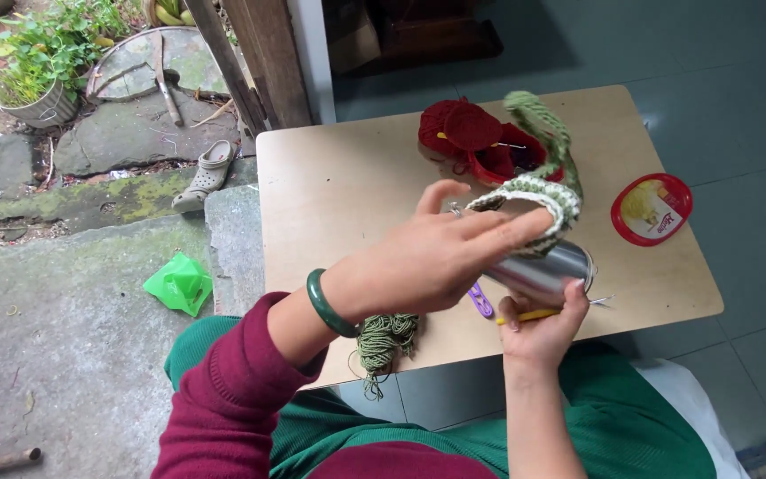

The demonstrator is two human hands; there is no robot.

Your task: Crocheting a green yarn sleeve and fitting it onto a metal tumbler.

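Note:
My left hand (427, 257) reaches across and pulls a green and white crocheted sleeve (538, 191) over a shiny metal tumbler (547, 270). The sleeve has a long green strap that loops up toward the table's far side. My right hand (543, 328) grips the tumbler from below and also pinches a yellow crochet hook (525, 316). A green bangle (328, 306) sits on my left wrist, above a maroon sleeve. A purple tool (480, 302) lies under the tumbler on the small wooden table (339, 186).
Red crocheted pieces (476, 137) lie at the table's far side, a red-rimmed round tub (652, 208) at its right. A skein of green yarn (385, 341) hangs off the near edge. Beyond the table lie stone slabs, a sandal (206, 173), a green bag (179, 284) and potted plants.

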